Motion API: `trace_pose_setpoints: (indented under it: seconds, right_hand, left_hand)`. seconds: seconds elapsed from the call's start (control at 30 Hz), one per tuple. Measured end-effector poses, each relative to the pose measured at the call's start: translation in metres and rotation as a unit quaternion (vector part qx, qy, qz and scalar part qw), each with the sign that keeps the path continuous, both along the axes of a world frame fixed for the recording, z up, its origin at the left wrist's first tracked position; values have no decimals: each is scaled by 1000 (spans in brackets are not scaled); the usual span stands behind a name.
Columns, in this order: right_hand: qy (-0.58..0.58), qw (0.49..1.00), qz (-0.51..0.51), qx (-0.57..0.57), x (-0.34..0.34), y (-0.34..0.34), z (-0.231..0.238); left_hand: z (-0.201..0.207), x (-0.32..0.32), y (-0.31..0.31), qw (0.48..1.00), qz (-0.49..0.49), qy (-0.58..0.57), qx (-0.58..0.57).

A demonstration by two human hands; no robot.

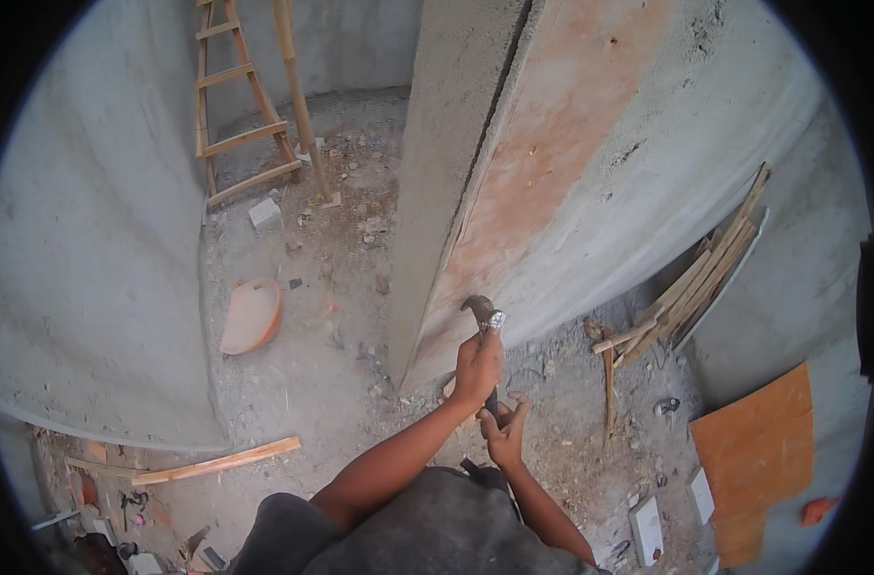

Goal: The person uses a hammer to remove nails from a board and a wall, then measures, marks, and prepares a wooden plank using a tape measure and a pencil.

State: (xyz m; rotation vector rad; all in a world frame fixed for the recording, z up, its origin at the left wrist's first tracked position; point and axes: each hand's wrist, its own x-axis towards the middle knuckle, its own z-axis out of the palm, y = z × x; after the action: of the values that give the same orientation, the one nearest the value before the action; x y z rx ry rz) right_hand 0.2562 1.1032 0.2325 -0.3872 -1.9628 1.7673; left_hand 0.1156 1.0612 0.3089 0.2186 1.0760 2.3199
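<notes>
A claw hammer (479,307) stands in front of the lower part of a concrete column, its head up and its shiny striking face turned to the right. Close under the head, my left hand (479,369) is closed around the handle. My right hand (504,433) is lower down, fingers bent about the dark end of the handle, thumb side partly raised. Behind the hammer rises the column (542,182), with a reddish-brown band between grey plastered strips. Whether the hammer's claw touches its surface I cannot tell.
A wooden ladder (240,134) leans at the far left near a pole (298,96). A shallow orange-rimmed basin (255,316), a white block (264,214) and a plank (216,460) lie on the rubble-strewn floor. Boards (695,287) lean at right, above an orange-brown sheet (758,460).
</notes>
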Motion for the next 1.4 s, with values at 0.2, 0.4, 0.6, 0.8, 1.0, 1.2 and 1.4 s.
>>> trace_pose_setpoints:
  seconds: [0.2,0.4,0.6,0.8,1.0,1.2,1.4]
  right_hand:
    - [-133,802,277,-512,21,47,40]
    - [12,583,345,-736,25,4,89]
    - [-33,551,170,-816,35,2,225]
    - [39,558,186,-808,25,-44,303]
    - [12,639,198,-743,37,-23,254]
    - [-137,931,173,-291,45,8,146]
    - [23,979,110,-172,35,23,124]
  left_hand:
    - [39,-1,-18,984,-105,-136,56]
    - [70,1,-30,955,-167,-232,84]
    - [127,12,-23,916,-69,-372,130]
    - [169,16,-40,867,-137,-418,233]
    - [147,14,-43,966,-146,-195,90]
    - [52,12,-87,913,231,270,-199]
    - [84,8,-71,751,442,428,-240]
